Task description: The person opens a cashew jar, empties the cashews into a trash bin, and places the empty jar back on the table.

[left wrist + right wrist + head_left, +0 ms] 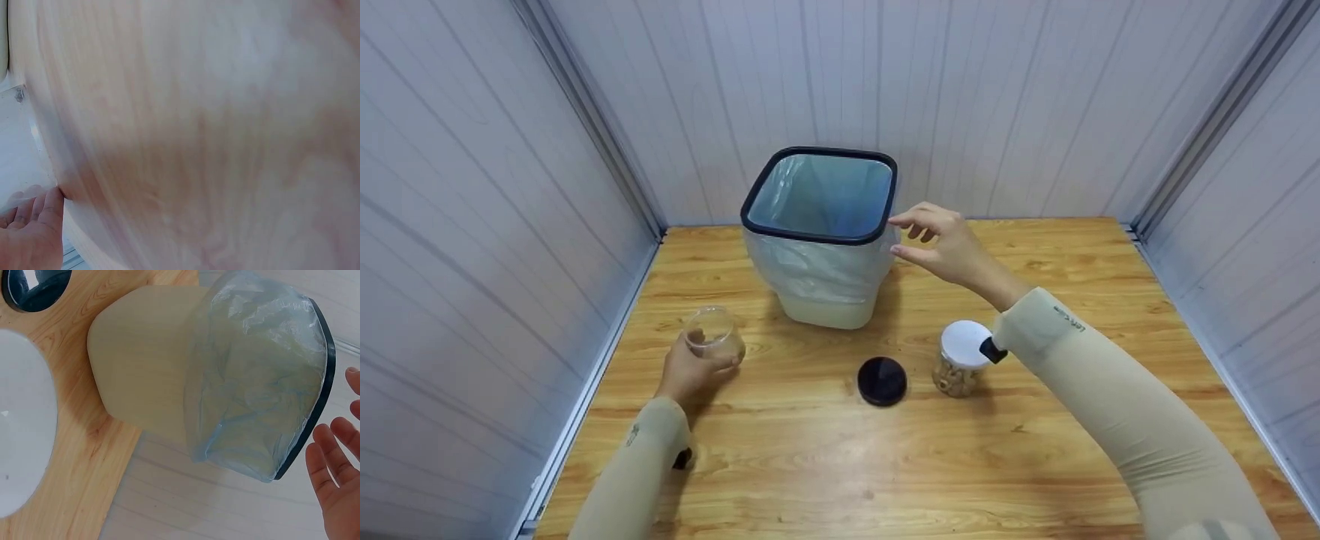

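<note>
At the left of the head view, my left hand (690, 371) grips a clear, see-through jar (720, 346) with no lid on it. Only part of that jar (22, 146) and the curled fingers show in the left wrist view. My right hand (941, 244) is beside the right rim of a trash bin (836, 313), its fingers loosely bent and holding nothing. A black ring (810, 238) runs around the bin's mouth. A thin clear bag (253, 382) lines the bin and hangs over its outside.
A round black lid (882, 381) lies on the wooden table (810, 465) in front of the bin. Right of it stands a jar (957, 379) of small brown pieces, topped by a white lid (964, 343), under my right wrist. Pale panel walls (960, 90) enclose the table.
</note>
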A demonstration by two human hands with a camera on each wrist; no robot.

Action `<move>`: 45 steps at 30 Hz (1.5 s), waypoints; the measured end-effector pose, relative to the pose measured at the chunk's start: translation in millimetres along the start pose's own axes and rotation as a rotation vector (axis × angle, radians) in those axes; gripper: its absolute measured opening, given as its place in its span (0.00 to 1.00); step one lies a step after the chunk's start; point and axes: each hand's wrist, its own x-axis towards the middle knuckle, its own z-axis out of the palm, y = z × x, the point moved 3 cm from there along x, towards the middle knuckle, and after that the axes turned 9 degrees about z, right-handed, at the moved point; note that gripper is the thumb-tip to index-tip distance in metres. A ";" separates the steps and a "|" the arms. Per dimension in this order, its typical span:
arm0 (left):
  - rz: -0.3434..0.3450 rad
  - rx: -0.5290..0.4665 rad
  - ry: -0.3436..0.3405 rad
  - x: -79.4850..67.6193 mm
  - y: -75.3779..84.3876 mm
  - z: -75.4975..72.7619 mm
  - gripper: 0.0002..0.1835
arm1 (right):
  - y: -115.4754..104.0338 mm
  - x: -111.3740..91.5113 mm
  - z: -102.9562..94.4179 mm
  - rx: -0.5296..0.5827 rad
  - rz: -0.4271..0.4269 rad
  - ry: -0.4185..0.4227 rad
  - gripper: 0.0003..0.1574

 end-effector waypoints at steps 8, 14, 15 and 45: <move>0.019 0.061 -0.016 -0.5 3.0 -0.3 0.58 | 5.1 -7.0 -5.6 -0.020 -0.021 0.014 0.23; 0.027 0.063 -0.003 -0.5 2.2 -0.1 0.56 | 9.6 -13.7 -8.5 -0.028 -0.018 0.001 0.24; 0.025 0.059 -0.002 -0.6 1.7 0.0 0.56 | 10.8 -14.9 -8.9 -0.031 -0.016 -0.001 0.24; 0.036 0.048 -0.001 -3.9 6.3 1.0 0.56 | 48.9 -49.9 -14.1 -0.115 0.059 -0.042 0.24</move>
